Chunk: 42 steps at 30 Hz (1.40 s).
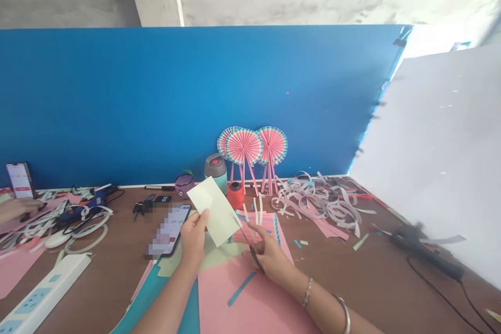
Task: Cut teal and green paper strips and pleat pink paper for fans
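Note:
My left hand (193, 240) pinches the lower edge of a pale green paper sheet (214, 210) and holds it up, tilted, over the table. My right hand (270, 258) is closed on black-handled scissors (250, 248), whose blades reach up to the right edge of the green sheet. Below both hands lie pink paper sheets (250, 297) and teal paper (156, 297) with a thin blue strip on the pink.
A phone (170, 229) lies left of my left hand. Paper fans (250, 148), a flask (216, 169) and small pots stand by the blue partition (156, 104). Curled white paper strips (321, 201) sit right, a glue gun (425, 250) far right, a power strip (43, 289) left. Another person's hand (15, 209) is at far left.

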{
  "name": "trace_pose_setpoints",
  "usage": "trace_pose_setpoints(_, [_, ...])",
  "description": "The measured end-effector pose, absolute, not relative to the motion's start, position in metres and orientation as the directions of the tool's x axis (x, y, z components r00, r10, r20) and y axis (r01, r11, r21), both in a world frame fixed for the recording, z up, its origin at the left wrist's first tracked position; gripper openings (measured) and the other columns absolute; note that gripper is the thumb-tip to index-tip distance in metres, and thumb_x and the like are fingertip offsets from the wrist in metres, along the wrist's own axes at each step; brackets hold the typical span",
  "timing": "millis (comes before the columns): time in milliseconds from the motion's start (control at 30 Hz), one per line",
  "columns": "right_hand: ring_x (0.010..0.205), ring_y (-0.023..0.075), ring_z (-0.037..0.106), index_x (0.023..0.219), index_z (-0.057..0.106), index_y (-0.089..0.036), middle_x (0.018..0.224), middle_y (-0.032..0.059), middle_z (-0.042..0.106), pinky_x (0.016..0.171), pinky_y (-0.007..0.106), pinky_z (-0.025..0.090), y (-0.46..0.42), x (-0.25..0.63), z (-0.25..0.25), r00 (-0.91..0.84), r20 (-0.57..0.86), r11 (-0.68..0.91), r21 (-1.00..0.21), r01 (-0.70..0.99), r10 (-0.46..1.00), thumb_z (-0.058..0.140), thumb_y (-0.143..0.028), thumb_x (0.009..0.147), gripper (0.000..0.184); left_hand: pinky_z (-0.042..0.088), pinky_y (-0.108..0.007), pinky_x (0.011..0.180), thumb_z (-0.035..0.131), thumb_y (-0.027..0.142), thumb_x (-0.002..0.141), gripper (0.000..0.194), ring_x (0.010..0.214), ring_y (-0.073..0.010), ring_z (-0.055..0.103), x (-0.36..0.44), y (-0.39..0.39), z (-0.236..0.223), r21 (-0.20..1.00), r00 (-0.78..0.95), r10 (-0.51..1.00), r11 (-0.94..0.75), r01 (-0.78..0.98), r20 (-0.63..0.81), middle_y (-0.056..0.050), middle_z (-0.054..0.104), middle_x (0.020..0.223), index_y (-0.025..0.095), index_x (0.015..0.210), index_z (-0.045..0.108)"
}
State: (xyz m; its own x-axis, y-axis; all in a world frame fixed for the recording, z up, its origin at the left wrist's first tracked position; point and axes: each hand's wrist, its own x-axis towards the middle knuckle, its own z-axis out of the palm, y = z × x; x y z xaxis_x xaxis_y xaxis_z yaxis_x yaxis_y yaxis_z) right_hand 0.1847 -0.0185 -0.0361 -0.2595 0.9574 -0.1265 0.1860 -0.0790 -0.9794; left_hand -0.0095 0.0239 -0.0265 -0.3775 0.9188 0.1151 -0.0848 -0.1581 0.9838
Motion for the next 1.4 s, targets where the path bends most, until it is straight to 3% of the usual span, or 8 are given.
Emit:
trace_pose_setpoints(400, [0.039, 0.0088, 0.037, 0.135, 0.033, -0.011, 0.041, -0.0110, 0.041, 0.039, 0.019, 0.029, -0.019, 0.184, -0.029, -0.240, -0.163, -0.101, -0.963, 0.252, 0.957, 0.064, -0.023, 0.069, 0.073, 0.040, -0.024, 0.054, 0.065, 0.048, 0.067, 0.041, 0.060, -0.0152, 0.053, -0.008, 0.022, -0.023, 0.978, -0.332, 0.942, -0.111, -0.174, 0.048, -0.003, 0.063, 0.069, 0.013, 0.091, 0.067])
trace_pose_setpoints(900, [0.040, 0.0087, 0.041, 0.131, 0.035, -0.012, 0.043, -0.0102, 0.047, 0.040, 0.019, 0.029, -0.016, 0.184, -0.040, -0.245, -0.126, -0.069, -0.972, 0.226, 0.961, 0.060, -0.019, 0.069, 0.068, 0.041, -0.025, 0.054, 0.067, 0.051, 0.063, 0.039, 0.059, -0.0173, 0.056, -0.007, 0.022, -0.023, 0.988, -0.287, 0.955, -0.113, -0.104, 0.079, -0.001, 0.062, 0.058, 0.014, 0.077, 0.069])
trace_pose_setpoints(1067, [0.038, 0.0080, 0.037, 0.132, 0.033, -0.012, 0.041, -0.0127, 0.040, 0.039, 0.018, 0.027, -0.015, 0.184, -0.041, -0.244, -0.131, -0.088, -0.980, 0.180, 0.961, 0.063, -0.020, 0.067, 0.072, 0.042, -0.025, 0.055, 0.068, 0.045, 0.064, 0.036, 0.057, -0.0158, 0.054, -0.005, 0.021, -0.022, 0.986, -0.234, 0.971, -0.083, -0.147, 0.047, -0.001, 0.063, 0.061, 0.014, 0.081, 0.069])
trace_pose_setpoints(1400, [0.041, 0.0077, 0.037, 0.132, 0.033, -0.014, 0.044, -0.0111, 0.042, 0.038, 0.017, 0.026, -0.014, 0.186, -0.049, -0.241, -0.110, -0.064, -0.979, 0.191, 0.964, 0.060, -0.020, 0.070, 0.068, 0.043, -0.026, 0.056, 0.068, 0.044, 0.065, 0.036, 0.057, -0.0156, 0.054, -0.005, 0.021, -0.021, 0.986, -0.206, 0.977, -0.079, -0.147, 0.048, -0.002, 0.063, 0.061, 0.012, 0.082, 0.069])
